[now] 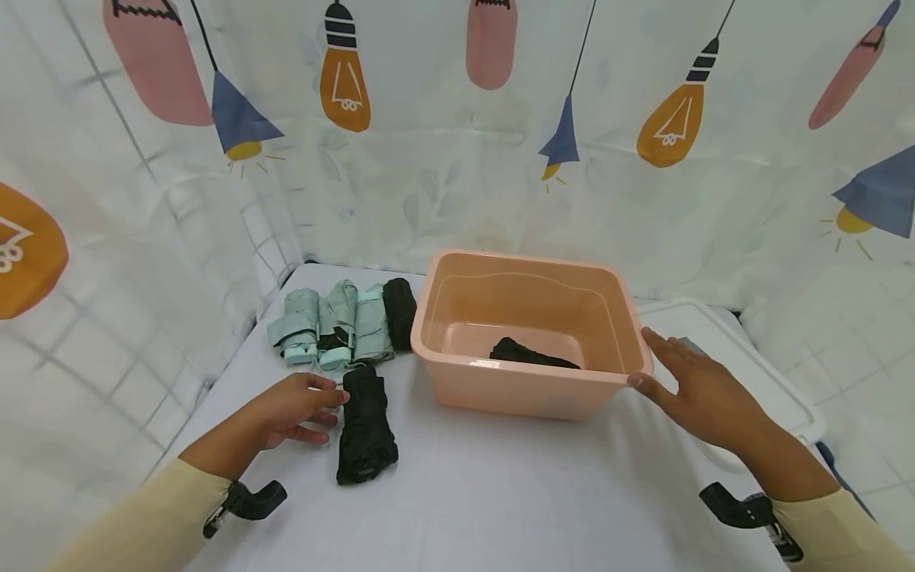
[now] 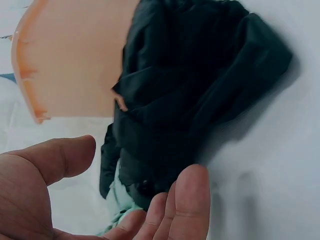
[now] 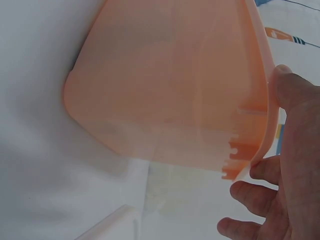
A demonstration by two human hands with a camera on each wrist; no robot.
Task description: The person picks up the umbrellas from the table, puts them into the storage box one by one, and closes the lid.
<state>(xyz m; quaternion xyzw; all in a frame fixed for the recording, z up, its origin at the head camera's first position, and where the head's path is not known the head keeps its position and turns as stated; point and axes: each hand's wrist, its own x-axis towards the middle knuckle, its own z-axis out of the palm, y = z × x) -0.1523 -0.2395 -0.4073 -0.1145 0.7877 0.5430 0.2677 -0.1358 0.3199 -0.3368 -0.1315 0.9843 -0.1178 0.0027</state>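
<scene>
The left hand (image 1: 303,405) is loosely spread, its fingers slightly bent and gripping nothing, beside a black rolled fabric bundle (image 1: 366,433). This bundle lies on the counter (image 1: 500,492) just right of the left fingers, a soft, creased cylinder with its thicker end toward the person; whether the fingertips touch it cannot be told. Beyond the left fingers stands a row of three pale green rolled cloths (image 1: 373,322), wrinkled and matte, with a second black roll (image 1: 400,314) at the row's right end, close to the bin.

The right hand (image 1: 704,389) rests at the right front corner of a peach plastic bin (image 1: 493,389), thumb against the rim and the other fingers extended rather than clenched. The bin is a smooth, glossy rectangle with rounded corners and a rolled lip; inside it, left of the right fingers, lies a black cloth (image 1: 532,355), partly hidden by the front wall. Under and beyond the right hand is a flat white lid (image 1: 775,397) with a raised, rounded edge. White cloth covers the counter, and past both hands hangs a creased curtain (image 1: 443,175) printed with bulbs and lamps.
</scene>
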